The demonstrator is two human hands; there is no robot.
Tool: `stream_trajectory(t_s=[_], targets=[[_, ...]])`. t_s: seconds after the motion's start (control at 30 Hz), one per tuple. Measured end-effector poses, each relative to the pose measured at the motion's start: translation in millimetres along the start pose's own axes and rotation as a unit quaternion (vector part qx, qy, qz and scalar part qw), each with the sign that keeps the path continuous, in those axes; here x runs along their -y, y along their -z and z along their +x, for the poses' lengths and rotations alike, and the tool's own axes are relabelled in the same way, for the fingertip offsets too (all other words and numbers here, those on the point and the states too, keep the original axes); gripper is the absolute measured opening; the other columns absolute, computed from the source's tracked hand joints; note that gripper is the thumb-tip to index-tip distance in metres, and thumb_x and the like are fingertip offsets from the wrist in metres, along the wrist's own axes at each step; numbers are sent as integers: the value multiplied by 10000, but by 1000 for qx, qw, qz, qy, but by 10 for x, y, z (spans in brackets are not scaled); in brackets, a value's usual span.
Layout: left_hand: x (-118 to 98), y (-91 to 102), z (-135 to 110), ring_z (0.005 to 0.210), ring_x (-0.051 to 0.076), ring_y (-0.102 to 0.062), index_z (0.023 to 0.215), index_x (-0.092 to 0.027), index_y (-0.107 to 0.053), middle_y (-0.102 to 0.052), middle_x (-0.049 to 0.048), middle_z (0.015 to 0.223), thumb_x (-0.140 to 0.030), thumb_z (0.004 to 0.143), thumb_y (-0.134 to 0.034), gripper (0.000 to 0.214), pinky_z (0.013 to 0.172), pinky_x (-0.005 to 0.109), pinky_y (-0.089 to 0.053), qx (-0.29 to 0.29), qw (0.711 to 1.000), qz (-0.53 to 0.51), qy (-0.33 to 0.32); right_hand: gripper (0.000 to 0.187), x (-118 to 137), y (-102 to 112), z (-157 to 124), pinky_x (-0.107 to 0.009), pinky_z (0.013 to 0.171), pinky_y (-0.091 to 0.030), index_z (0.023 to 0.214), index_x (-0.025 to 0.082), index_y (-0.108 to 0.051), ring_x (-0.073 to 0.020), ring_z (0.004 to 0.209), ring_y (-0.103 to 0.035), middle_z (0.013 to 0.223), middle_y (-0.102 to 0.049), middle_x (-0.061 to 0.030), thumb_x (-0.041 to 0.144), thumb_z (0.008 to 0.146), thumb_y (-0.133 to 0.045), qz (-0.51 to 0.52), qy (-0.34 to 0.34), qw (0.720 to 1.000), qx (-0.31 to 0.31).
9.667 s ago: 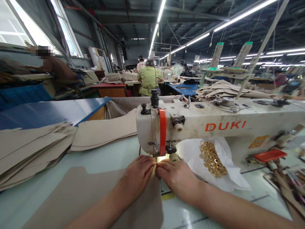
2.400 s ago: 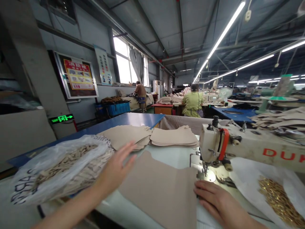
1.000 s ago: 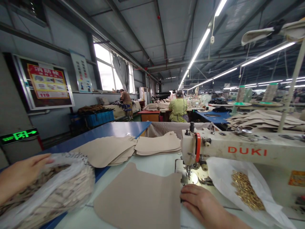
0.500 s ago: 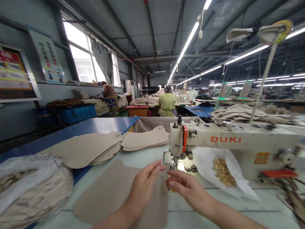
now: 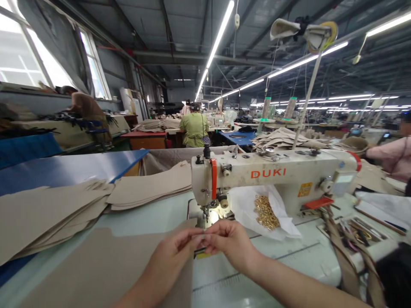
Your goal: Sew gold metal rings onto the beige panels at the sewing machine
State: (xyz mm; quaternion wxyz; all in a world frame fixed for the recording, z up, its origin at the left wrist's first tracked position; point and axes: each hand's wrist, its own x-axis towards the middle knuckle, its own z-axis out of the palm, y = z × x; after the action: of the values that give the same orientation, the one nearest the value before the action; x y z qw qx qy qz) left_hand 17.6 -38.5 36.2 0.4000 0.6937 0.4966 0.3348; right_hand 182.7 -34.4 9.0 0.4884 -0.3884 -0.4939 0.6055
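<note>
Fingers (image 5: 192,232) nearly pinched, the left hand (image 5: 173,251) and right hand (image 5: 229,240) meet at their tips; I can't tell what they grip. Beneath the left, a beige fabric panel (image 5: 96,261) spreads toward the worktop's (image 5: 269,278) left edge; just beyond stands the DUKI sewing machine (image 5: 240,173).

Place: sewing workshop
Sewing machine (image 5: 237,175): marked DUKI, just beyond the right hand (image 5: 229,241)
Cut panels (image 5: 48,214): stacked left of the left hand (image 5: 173,254)
Thread cones (image 5: 266,108): well beyond the right hand
Co-worker (image 5: 193,127): back turned, well beyond both hands
Roof (image 5: 144,25): bare-framed, with strip lights (image 5: 221,30), high above both hands
</note>
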Motion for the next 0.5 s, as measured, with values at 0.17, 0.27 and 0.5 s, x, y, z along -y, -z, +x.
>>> stream_trajectory(t_s=[0.17, 0.27, 0.5], targets=[[27, 91, 151, 691, 182, -639, 761, -197, -659, -682, -5, 683, -412, 786, -492, 273, 661, 242, -484, 84, 996, 16, -13, 221, 82, 32, -39, -242, 576, -497, 770, 142, -689, -132, 589, -625, 650, -659, -16, 358, 766, -640, -116, 51, 992, 19], [101, 215, 292, 663, 181, -641, 774, -190, -633, -684, -5, 666, -456, 742, -495, 302, 638, 240, -489, 76, 997, -21, 19, 199, 280, 225, -131, -244, 645, -495, 852, 161, -708, -143, 672, -639, 709, -680, -27, 197, 832, -513, -283, 143, 948, 6], [359, 348, 449, 644, 218, -657, 827, -202, -599, -720, 14, 678, -557, 522, -601, 468, 622, 275, -515, -33, 985, -93, 144, 227, 637, 1197, -73, -280, 764, -505, 973, 150, -662, -183, 844, -648, 950, -694, -88, 137, 851, -471, -586, 152, 779, -161]])
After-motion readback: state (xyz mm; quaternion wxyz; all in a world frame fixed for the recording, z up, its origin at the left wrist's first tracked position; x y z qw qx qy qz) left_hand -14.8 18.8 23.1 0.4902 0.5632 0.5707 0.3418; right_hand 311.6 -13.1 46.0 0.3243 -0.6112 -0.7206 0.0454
